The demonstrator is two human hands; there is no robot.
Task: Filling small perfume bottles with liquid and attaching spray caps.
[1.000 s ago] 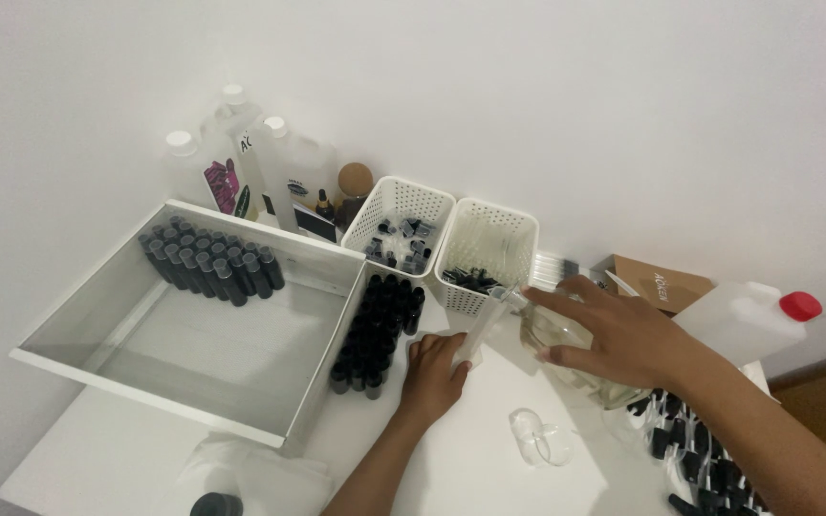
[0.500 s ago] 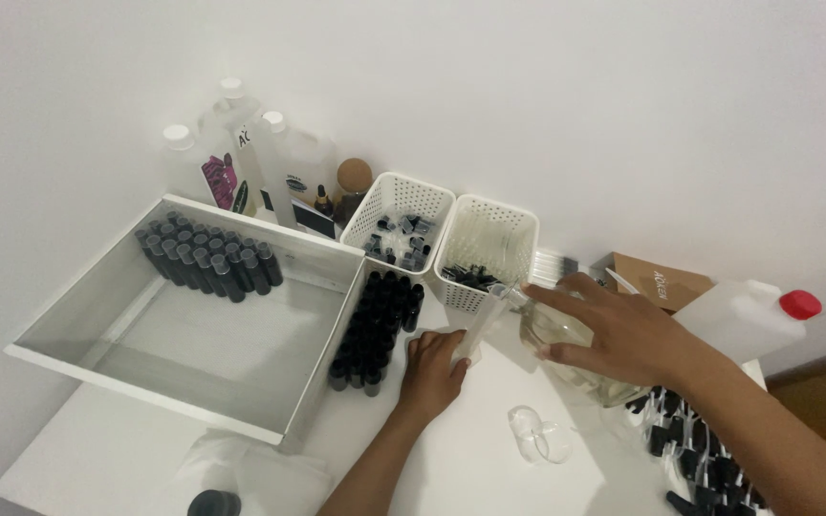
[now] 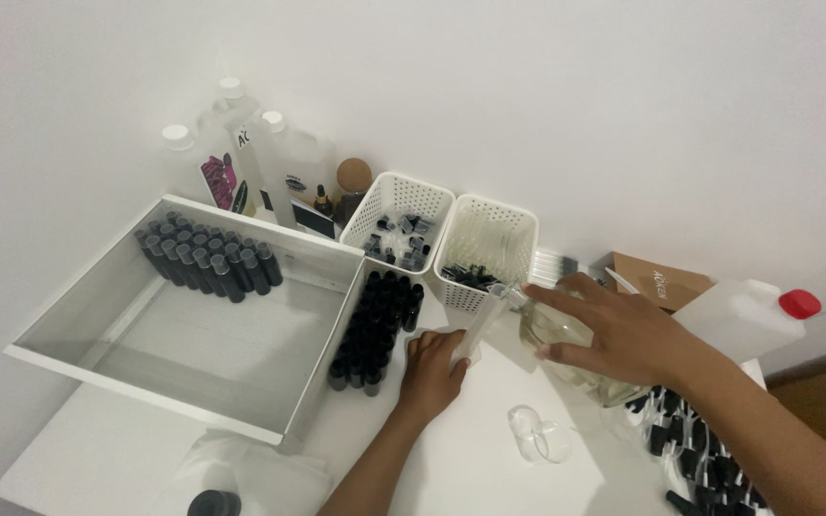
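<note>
Two hands work near the middle of the desk [image 3: 470,468]. The left hand [image 3: 432,368] has its fingers curled round a small frosted vial [image 3: 470,334], held upright just beside the rows of black bottles [image 3: 375,320]. The right hand [image 3: 614,330] spreads its fingers over a clear glass bottle [image 3: 552,334], tilted so its neck meets the vial's mouth.

The glass bottle looks heavy, smooth and breakable; a full wrap round its body seems the safest hold. The vial looks light and easily tipped, best pinched low.

Toward the left edge sits a white tray [image 3: 97,358] with more dark bottles [image 3: 207,258]. Behind the hands, at the wall edge, stand two white baskets [image 3: 485,239], close enough to crowd the pour. A white jug [image 3: 738,315] with a red cap stands at the right edge, and black caps [image 3: 690,449] are scattered below it.
</note>
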